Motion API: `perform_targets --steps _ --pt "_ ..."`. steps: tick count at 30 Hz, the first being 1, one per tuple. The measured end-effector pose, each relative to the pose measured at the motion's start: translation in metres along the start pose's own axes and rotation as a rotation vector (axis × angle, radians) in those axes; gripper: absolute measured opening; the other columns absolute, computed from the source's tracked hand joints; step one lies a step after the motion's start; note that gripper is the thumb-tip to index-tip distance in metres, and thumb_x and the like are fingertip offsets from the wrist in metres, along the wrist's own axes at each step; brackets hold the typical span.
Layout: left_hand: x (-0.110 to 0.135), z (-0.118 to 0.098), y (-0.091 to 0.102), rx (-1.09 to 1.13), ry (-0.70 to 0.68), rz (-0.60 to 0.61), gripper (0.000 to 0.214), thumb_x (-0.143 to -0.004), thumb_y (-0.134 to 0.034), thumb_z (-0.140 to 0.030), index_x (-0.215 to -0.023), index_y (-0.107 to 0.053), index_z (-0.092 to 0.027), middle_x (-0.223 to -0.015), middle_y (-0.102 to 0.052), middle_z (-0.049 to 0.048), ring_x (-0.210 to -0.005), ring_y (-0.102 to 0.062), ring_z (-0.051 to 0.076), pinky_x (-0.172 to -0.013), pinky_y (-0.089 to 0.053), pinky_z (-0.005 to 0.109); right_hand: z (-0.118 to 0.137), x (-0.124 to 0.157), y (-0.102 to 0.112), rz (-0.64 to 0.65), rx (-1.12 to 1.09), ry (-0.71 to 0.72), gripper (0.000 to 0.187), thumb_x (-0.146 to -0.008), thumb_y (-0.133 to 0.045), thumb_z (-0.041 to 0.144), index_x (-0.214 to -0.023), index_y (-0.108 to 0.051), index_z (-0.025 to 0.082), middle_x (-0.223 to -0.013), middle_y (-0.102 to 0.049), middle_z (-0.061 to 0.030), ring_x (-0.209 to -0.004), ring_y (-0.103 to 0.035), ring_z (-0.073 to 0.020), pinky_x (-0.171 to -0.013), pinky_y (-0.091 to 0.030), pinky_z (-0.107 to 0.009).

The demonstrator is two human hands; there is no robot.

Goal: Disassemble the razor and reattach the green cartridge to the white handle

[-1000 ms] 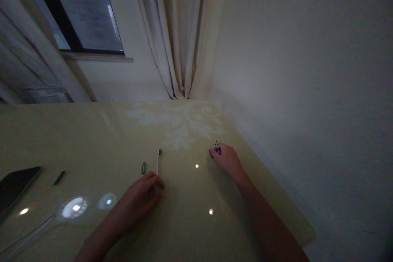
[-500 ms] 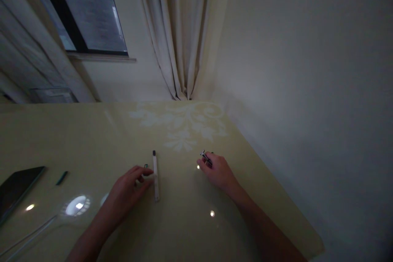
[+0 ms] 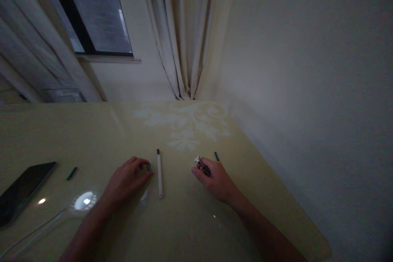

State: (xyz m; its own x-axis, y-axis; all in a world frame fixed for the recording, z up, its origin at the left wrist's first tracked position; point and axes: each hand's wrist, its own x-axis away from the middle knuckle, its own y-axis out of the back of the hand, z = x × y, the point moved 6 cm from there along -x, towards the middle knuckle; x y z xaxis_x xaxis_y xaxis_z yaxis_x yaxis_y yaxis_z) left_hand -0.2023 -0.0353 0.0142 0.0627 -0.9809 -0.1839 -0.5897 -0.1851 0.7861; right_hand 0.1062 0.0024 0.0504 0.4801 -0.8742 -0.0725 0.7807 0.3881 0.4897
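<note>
Toothbrush [image 3: 159, 176] (looks like one) lies flat on tabletop [image 3: 184, 229], dark head at far end. Just L of toothbrush, L hand [image 3: 129, 177] has thumb & fingertips closed on small green-black piece [image 3: 150, 167], prob. a light pinch; can't tell if it's off the surface. R of toothbrush, R hand [image 3: 218, 180] is curled round what looks like a razor [image 3: 197, 159], silver head poking out past the fingers. Step in hand, I'd judge: getting hold of the small piece w/ L while R holds the razor. Next move calls for a firm pinch & lift w/o knocking toothbrush, just beside it. Second piece [image 3: 216, 156] lies R of toothbrush, beyond R hand; third piece [image 3: 71, 173] well L of toothbrush, nr phone [image 3: 26, 192].
</note>
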Motion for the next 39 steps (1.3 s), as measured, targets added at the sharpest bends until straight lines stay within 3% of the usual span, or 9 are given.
perform_targets --steps 3,6,10,16,26,33,39 --pt "0.009 -0.024 -0.001 0.066 -0.033 -0.049 0.037 -0.086 -0.074 -0.055 -0.106 -0.078 -0.024 -0.090 -0.072 0.0040 -0.076 -0.067 0.024 -0.074 -0.056 0.036 0.004 0.003 -0.007 0.069 -0.165 0.007 0.044 -0.103 -0.056 0.055 -0.078 -0.062 0.019 -0.068 -0.048 0.0030 -0.063 -0.043 -0.0134 -0.060 -0.031 -0.027" --pt "0.025 -0.057 -0.010 0.415 -0.098 -0.109 0.034 -0.092 -0.076 -0.049 -0.116 -0.076 -0.026 -0.086 -0.068 0.0017 -0.079 -0.065 0.021 -0.077 -0.055 0.034 0.010 0.010 -0.025 0.217 -0.473 -0.025 0.054 -0.105 -0.050 0.063 -0.086 -0.070 0.017 -0.064 -0.046 0.0039 -0.056 -0.037 -0.0117 -0.054 -0.028 -0.026" --pt "0.048 -0.094 -0.031 0.727 -0.173 -0.056 0.035 -0.089 -0.083 -0.048 -0.116 -0.077 -0.026 -0.084 -0.065 0.0021 -0.079 -0.064 0.021 -0.074 -0.054 0.034 0.018 0.021 -0.047 0.259 -0.759 -0.090 0.045 -0.091 -0.074 0.062 -0.089 -0.070 0.017 -0.062 -0.041 0.0074 -0.051 -0.029 -0.0082 -0.049 -0.022 -0.024" --pt "0.061 -0.107 -0.038 0.806 -0.184 -0.039 0.036 -0.088 -0.087 -0.049 -0.117 -0.079 -0.029 -0.081 -0.064 0.0014 -0.077 -0.061 0.021 -0.072 -0.052 0.035 0.021 0.027 -0.059 0.265 -0.897 -0.117 0.041 -0.084 -0.084 0.055 -0.084 -0.068 0.017 -0.061 -0.041 0.0083 -0.050 -0.027 -0.0064 -0.047 -0.019 -0.024" --pt "0.066 -0.111 -0.026 0.642 -0.304 -0.113 0.038 -0.089 -0.087 -0.043 -0.124 -0.075 -0.031 -0.078 -0.065 -0.0010 -0.070 -0.064 0.019 -0.067 -0.052 0.032 0.010 0.030 -0.064 0.261 -0.928 -0.188 0.044 -0.077 -0.090 0.053 -0.084 -0.065 0.018 -0.059 -0.043 0.0092 -0.047 -0.027 -0.0059 -0.046 -0.019 -0.024" --pt "0.066 -0.128 -0.008 0.330 -0.493 -0.229 0.035 -0.095 -0.083 -0.034 -0.127 -0.072 -0.027 -0.079 -0.068 -0.0022 -0.066 -0.063 0.015 -0.064 -0.053 0.026 0.018 0.024 -0.048 0.117 -0.657 0.019 0.035 -0.086 -0.081 0.047 -0.081 -0.062 0.017 -0.070 -0.048 0.0046 -0.062 -0.039 -0.0102 -0.057 -0.030 -0.024" --pt "0.067 -0.129 -0.008 0.209 -0.537 -0.236 0.034 -0.097 -0.080 -0.033 -0.129 -0.071 -0.024 -0.083 -0.070 -0.0007 -0.069 -0.063 0.016 -0.067 -0.052 0.028 0.016 0.023 -0.050 0.118 -0.588 -0.021 0.026 -0.085 -0.076 0.038 -0.081 -0.059 0.018 -0.068 -0.047 0.0051 -0.061 -0.040 -0.0107 -0.056 -0.031 -0.024"
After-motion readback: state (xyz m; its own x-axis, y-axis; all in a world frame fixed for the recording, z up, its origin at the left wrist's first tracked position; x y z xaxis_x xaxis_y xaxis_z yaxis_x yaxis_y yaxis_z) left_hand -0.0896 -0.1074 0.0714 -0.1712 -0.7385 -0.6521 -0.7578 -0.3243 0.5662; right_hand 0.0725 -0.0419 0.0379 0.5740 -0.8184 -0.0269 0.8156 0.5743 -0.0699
